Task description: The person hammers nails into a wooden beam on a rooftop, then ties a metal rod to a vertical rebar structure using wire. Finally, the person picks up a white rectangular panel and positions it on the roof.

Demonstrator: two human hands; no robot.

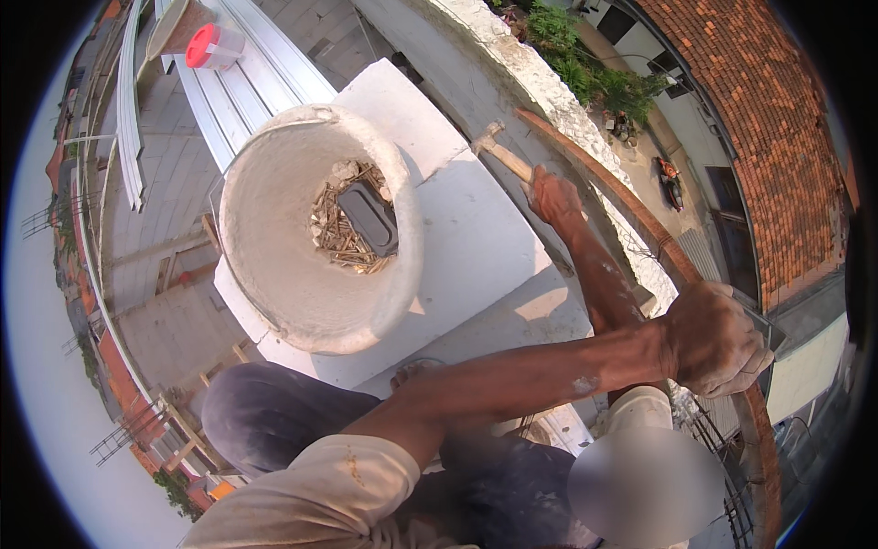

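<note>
My left arm reaches across my right forearm to the right side, where my left hand [718,339] is closed around a long brown wooden strip [631,203]. The strip runs along the rough wall top and looks bent in this view. Farther forward, my right hand [555,196] grips a hammer [508,157] by its wooden handle, the head pointing away to the left, near the strip's far end. Left of the hammer stands a whitish, crusted bucket [274,229]. Inside it lie many nails [334,224] and a dark rectangular plastic case [370,218].
White blocks [485,238] support the bucket. Behind are silvery metal channels [247,73], a clear tub with a red lid [215,48] and another crusted bucket [174,27]. The wall edge [512,55] drops to a yard with a motorcycle [670,181] beside a tiled roof [750,110].
</note>
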